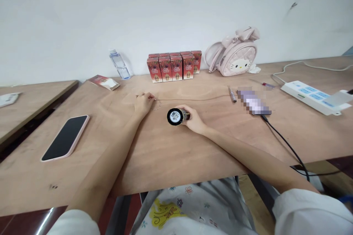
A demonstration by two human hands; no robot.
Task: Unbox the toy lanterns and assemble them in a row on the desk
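At centre, right hand [195, 120]: fingers curled round dark cylinder [174, 116], likely steadying it.
Left hand [143, 103]: fingertips pinched on thin loop [157, 109], perhaps string.

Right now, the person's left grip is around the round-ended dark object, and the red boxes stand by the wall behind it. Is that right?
Not quite: the head view shows the right grip around the round-ended dark object, not the left. The red boxes do stand by the wall behind it.
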